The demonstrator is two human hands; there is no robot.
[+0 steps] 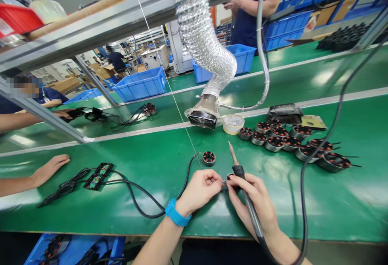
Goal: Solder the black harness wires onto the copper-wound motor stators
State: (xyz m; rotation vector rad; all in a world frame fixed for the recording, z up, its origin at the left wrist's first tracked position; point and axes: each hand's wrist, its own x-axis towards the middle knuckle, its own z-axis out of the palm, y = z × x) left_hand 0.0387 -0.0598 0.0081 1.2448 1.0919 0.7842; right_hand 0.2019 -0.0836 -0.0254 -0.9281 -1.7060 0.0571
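Note:
My right hand (256,202) is closed around a soldering iron (249,206), its bare tip pointing up and away. The fingertips of that hand also touch a small motor stator (230,176), mostly hidden behind them. Beside it my left hand (201,188), with a blue wristband, pinches thin wires (224,181) at the stator. Another stator with copper windings (209,158) lies just beyond my hands, by the end of a black cable (187,172). A thin strand of solder wire (178,111) hangs down toward it.
A silver extraction duct (209,34) hangs ahead. Several stators (274,143) stand at right near a tape roll (233,124). Black cables with small circuit boards (98,176) lie left, near a co-worker's hand (50,170). The iron's cord (304,184) loops at right.

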